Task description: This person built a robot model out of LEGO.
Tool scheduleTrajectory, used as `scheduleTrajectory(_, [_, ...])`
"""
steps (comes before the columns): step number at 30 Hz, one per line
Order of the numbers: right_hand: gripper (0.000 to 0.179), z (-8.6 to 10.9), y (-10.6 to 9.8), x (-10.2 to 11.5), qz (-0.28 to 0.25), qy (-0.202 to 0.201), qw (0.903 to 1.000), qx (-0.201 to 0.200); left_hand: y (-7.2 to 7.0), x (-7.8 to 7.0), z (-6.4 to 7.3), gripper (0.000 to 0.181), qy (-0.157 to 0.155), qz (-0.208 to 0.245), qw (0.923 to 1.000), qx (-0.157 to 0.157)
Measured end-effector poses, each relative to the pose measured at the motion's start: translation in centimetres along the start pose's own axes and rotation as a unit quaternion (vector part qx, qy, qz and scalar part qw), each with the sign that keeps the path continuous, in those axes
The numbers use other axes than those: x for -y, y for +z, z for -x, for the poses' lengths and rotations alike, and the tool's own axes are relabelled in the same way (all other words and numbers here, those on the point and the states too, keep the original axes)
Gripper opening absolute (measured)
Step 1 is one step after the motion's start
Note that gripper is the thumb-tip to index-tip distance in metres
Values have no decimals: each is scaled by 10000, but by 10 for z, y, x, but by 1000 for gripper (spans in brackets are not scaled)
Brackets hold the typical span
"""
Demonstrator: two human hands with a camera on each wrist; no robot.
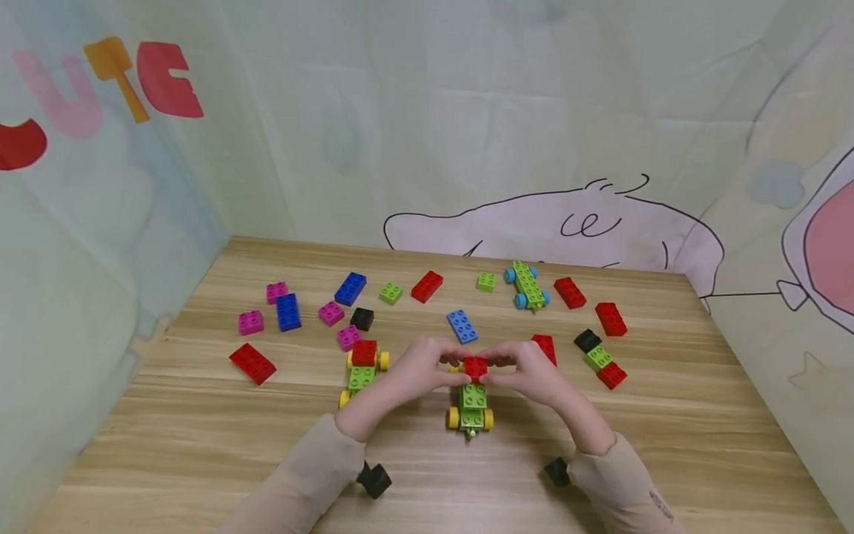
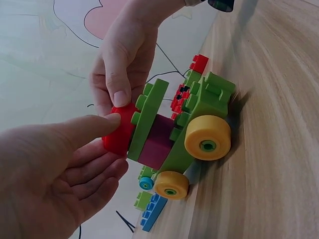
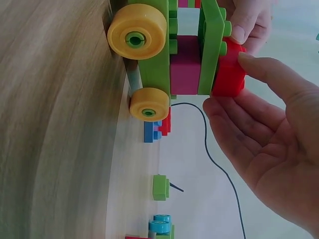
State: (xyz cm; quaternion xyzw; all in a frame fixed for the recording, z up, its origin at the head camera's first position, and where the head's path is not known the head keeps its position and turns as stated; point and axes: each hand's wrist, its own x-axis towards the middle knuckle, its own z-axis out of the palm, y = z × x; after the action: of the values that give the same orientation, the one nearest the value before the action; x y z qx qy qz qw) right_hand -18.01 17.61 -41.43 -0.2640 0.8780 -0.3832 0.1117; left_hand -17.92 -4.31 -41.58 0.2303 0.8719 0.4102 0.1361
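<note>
A toy car of building bricks stands in front of me on the table. Its green wheeled base [image 1: 472, 420] has yellow wheels [image 2: 208, 138]. On the base sits a magenta brick [image 3: 185, 64], topped by a green plate [image 2: 149, 117]. At the car's far end a red brick [image 1: 475, 368] rests on the plate, close against its studs. My left hand [image 1: 422, 367] pinches the red brick from the left between thumb and fingers. From the right, my right hand [image 1: 527, 369] pinches the same brick.
Left of my left hand stands a similar car [image 1: 362, 377] with yellow wheels, partly behind my forearm. A blue-wheeled green base [image 1: 527, 285] is at the back. Loose bricks, including a light blue brick [image 1: 462, 326] and a red brick [image 1: 253, 363], lie around the table [image 1: 200, 445].
</note>
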Motion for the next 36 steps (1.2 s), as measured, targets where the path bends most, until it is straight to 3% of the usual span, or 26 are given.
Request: scheduleTrajectory(36, [28,-1,-3,3,-29,5,9998,172,-1,-2,-2,36,-189,14,9998,94])
